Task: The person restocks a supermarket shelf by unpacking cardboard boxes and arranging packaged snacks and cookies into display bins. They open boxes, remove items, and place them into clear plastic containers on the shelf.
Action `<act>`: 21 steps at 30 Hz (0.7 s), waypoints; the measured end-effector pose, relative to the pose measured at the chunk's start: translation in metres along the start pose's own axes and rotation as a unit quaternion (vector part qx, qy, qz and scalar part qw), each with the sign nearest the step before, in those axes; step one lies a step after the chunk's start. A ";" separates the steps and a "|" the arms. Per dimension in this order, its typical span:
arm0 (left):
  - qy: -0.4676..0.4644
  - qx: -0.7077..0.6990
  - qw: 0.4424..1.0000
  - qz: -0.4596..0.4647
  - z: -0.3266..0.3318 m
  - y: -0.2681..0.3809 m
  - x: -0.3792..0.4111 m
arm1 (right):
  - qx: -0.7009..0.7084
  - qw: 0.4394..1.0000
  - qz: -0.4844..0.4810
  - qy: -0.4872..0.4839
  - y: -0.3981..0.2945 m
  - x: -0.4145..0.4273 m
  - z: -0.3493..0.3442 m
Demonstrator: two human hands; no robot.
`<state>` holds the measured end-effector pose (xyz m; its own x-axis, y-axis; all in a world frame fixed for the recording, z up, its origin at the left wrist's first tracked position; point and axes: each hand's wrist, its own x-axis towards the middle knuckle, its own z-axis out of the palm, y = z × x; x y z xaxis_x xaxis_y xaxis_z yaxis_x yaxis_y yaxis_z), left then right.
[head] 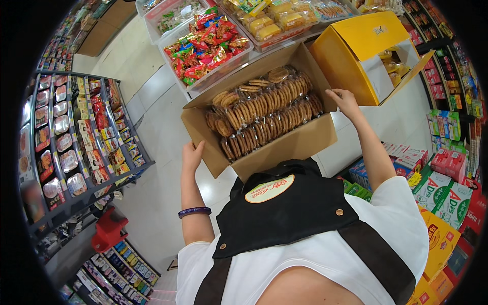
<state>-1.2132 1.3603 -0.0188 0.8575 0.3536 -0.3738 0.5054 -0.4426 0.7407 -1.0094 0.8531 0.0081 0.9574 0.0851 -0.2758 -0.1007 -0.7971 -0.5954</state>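
Note:
An open cardboard carton (284,148) stands in front of my apron, its flaps spread outward. Rows of round biscuits in clear wrappers (263,105) fill it, with several lying loose on top along the far side. My left hand (193,152) grips the carton's left flap, thumb on the inner face. On the opposite side, my right hand (343,101) holds the right flap near its edge between thumb and fingers. Parts of both hands' fingers are hidden behind the cardboard.
Beyond the carton is a clear plastic bin (206,53) of red-wrapped sweets, beside a tray of packaged cakes (270,23). A yellow box (350,57) stands open at the right. Shelving with packaged food (76,137) runs along the left; stacked drink cartons (442,194) sit at right.

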 end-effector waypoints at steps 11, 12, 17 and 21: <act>0.107 0.019 0.944 0.310 0.067 0.139 -0.051 | 0.569 0.813 0.092 -0.085 -0.060 -0.110 0.037; -0.007 -0.116 0.968 0.222 0.083 0.145 -0.058 | 0.535 0.834 0.061 -0.119 -0.074 -0.113 0.046; -0.255 -0.257 0.930 0.069 0.131 0.168 -0.081 | 0.599 0.764 -0.021 -0.239 -0.110 -0.129 0.080; -0.260 -0.206 0.940 0.077 0.131 0.168 -0.094 | 0.600 0.747 -0.043 -0.282 -0.115 -0.141 0.067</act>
<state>-1.1958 1.1445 0.0675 0.9029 -0.1860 -0.3876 0.3829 -0.0619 0.9217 -1.1506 0.9728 0.0645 0.7427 0.6131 -0.2694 -0.5389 0.3083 -0.7840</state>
